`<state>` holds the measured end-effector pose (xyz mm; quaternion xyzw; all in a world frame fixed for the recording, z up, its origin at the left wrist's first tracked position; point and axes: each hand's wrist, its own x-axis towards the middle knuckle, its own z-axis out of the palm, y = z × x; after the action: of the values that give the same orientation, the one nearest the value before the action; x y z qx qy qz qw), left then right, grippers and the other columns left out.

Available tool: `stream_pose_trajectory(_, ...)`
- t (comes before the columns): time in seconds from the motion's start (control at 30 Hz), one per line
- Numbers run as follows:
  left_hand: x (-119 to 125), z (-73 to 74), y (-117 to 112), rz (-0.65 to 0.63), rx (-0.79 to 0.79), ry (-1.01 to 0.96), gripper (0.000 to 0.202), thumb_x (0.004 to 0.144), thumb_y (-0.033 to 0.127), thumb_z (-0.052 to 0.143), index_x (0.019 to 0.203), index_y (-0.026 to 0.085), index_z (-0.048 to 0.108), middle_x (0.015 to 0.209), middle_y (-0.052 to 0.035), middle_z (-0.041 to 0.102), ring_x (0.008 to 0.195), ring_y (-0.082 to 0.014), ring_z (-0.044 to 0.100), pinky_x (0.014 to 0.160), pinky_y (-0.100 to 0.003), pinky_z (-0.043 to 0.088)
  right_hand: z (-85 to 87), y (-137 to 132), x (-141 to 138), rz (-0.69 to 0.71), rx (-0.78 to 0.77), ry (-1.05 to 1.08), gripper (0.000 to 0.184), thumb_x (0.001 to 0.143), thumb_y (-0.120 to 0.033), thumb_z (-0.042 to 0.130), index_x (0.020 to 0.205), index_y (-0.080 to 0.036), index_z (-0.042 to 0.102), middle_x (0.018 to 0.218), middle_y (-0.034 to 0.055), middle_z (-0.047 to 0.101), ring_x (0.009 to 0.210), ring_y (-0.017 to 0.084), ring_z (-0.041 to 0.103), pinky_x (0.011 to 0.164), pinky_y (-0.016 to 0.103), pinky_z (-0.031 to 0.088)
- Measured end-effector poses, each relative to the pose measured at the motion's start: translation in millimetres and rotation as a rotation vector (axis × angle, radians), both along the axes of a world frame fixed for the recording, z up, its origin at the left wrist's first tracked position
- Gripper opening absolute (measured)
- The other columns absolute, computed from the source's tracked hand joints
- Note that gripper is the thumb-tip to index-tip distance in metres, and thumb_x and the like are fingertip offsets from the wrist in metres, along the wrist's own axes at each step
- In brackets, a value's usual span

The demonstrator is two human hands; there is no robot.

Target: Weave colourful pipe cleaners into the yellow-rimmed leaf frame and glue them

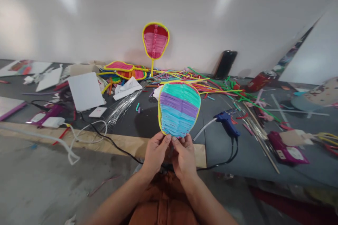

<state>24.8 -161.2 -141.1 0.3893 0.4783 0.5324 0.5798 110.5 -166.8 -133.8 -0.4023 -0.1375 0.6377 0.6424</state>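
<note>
Between my two hands, above the near edge of the table, a fan-shaped piece made of pipe cleaners [180, 109] is held up. Its yellow rim encloses bands of green, purple and light blue. My left hand [155, 150] pinches the lower left of its bottom edge. At the lower right, my right hand [185, 153] grips that same edge with thumb and fingers. A finished-looking pink and red fan [156, 42] with a yellow rim and handle stands upright against the white partition. Several similar yellow-rimmed fans [120, 66] lie at its left.
A blue glue gun [228, 123] with a glue stick lies at the right, its black cable running to the table edge. Loose pipe cleaners [182, 76], wires [124, 107], a phone [226, 64], a red can [260, 81], purple power strips [289, 151] and white card [86, 91] cover the table.
</note>
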Motion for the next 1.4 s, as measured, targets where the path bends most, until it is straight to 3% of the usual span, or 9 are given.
stream_pose_trajectory(0.2, -4, 6.6, 3, 0.029, 0.029, 0.058, 0.024, 0.081, 0.037, 0.066, 0.091, 0.016, 0.072, 0.081, -0.0029, 0.07, 0.078, -0.0164, 0.061, 0.077, -0.025, 0.048, -0.7, -1, -7, 0.024, 0.03, -0.005, 0.038, 0.068, -0.023, 0.075, 0.096, -0.027, 0.051, 0.088, -0.0053, 0.063, 0.086, 0.011, 0.064, 0.09, 0.03, 0.05)
stream_pose_trajectory(0.37, -14, 19.1, 10, -0.018, -0.038, -0.035, 0.026, 0.08, 0.038, 0.068, 0.094, 0.017, 0.07, 0.084, -0.0042, 0.072, 0.077, -0.0162, 0.065, 0.075, -0.025, 0.051, -7.8, -10, -3, 0.102, 0.126, -0.216, 0.038, 0.075, -0.028, 0.071, 0.108, -0.027, 0.053, 0.105, 0.001, 0.065, 0.098, 0.015, 0.063, 0.094, 0.034, 0.05)
stream_pose_trajectory(0.57, -51, 46.4, 25, -0.225, -0.135, -0.186, 0.027, 0.073, 0.036, 0.074, 0.084, 0.012, 0.07, 0.074, -0.0072, 0.072, 0.067, -0.0173, 0.067, 0.07, -0.028, 0.053, -9.8, -29, 39, 0.576, 0.301, -0.549, 0.027, 0.084, -0.029, 0.063, 0.11, -0.024, 0.061, 0.104, 0.0062, 0.068, 0.093, 0.019, 0.066, 0.083, 0.035, 0.055)
stream_pose_trajectory(0.7, -79, 62.3, 29, -0.371, -0.178, -0.152, 0.024, 0.073, 0.032, 0.075, 0.088, 0.013, 0.071, 0.075, -0.0076, 0.072, 0.066, -0.0165, 0.067, 0.069, -0.027, 0.054, 11.4, -27, 86, 0.878, 0.383, -0.692, 0.025, 0.086, -0.027, 0.061, 0.11, -0.027, 0.066, 0.094, 0.0044, 0.071, 0.078, 0.017, 0.068, 0.067, 0.03, 0.057)
stream_pose_trajectory(0.77, -89, 69.8, 30, -0.438, -0.189, -0.137, 0.025, 0.072, 0.031, 0.076, 0.088, 0.014, 0.072, 0.077, -0.0082, 0.072, 0.068, -0.0179, 0.068, 0.069, -0.028, 0.054, 29.3, -19, 107, 0.807, 0.443, -0.777, 0.019, 0.086, -0.029, 0.061, 0.104, -0.027, 0.068, 0.087, 0.0033, 0.072, 0.074, 0.016, 0.068, 0.065, 0.027, 0.057)
stream_pose_trajectory(0.87, -94, 80.1, 33, -0.572, -0.241, -0.109, 0.026, 0.069, 0.031, 0.078, 0.088, 0.014, 0.074, 0.081, -0.0105, 0.073, 0.07, -0.0199, 0.069, 0.067, -0.029, 0.053, 55.6, -4, 126, 0.474, 0.522, -0.937, 0.014, 0.088, -0.029, 0.059, 0.096, -0.025, 0.07, 0.076, 0.0023, 0.071, 0.067, 0.014, 0.066, 0.059, 0.023, 0.055)
stream_pose_trajectory(1.0, -90, 84.8, 42, -0.792, -0.342, -0.103, 0.024, 0.069, 0.03, 0.076, 0.085, 0.013, 0.075, 0.079, -0.0117, 0.074, 0.063, -0.0201, 0.068, 0.06, -0.028, 0.053, 73.1, 13, 128, 0.183, 0.611, -1.134, 0.014, 0.089, -0.028, 0.057, 0.094, -0.024, 0.069, 0.085, 0.0043, 0.07, 0.075, 0.016, 0.066, 0.064, 0.025, 0.054)
stream_pose_trajectory(1.2, -74, 69.7, 56, -1.046, -0.468, -0.162, 0.028, 0.068, 0.029, 0.077, 0.088, 0.009, 0.072, 0.072, -0.0064, 0.073, 0.057, -0.0131, 0.064, 0.061, -0.022, 0.051, 62.5, 31, 108, 0.4, 0.75, -1.285, 0.023, 0.092, -0.029, 0.052, 0.112, -0.023, 0.062, 0.113, 0.0085, 0.065, 0.107, 0.02, 0.06, 0.093, 0.038, 0.049)
stream_pose_trajectory(1.4, -57, 49.7, 80, -1.103, -0.457, -0.025, 0.026, 0.064, 0.033, 0.082, 0.075, 0.012, 0.071, 0.064, -0.001, 0.07, 0.053, -0.01, 0.06, 0.056, -0.019, 0.049, 47.2, 32, 82, 0.489, 0.918, -1.363, 0.027, 0.09, -0.026, 0.057, 0.117, -0.024, 0.059, 0.118, 0.008, 0.063, 0.112, 0.02, 0.057, 0.094, 0.039, 0.049)
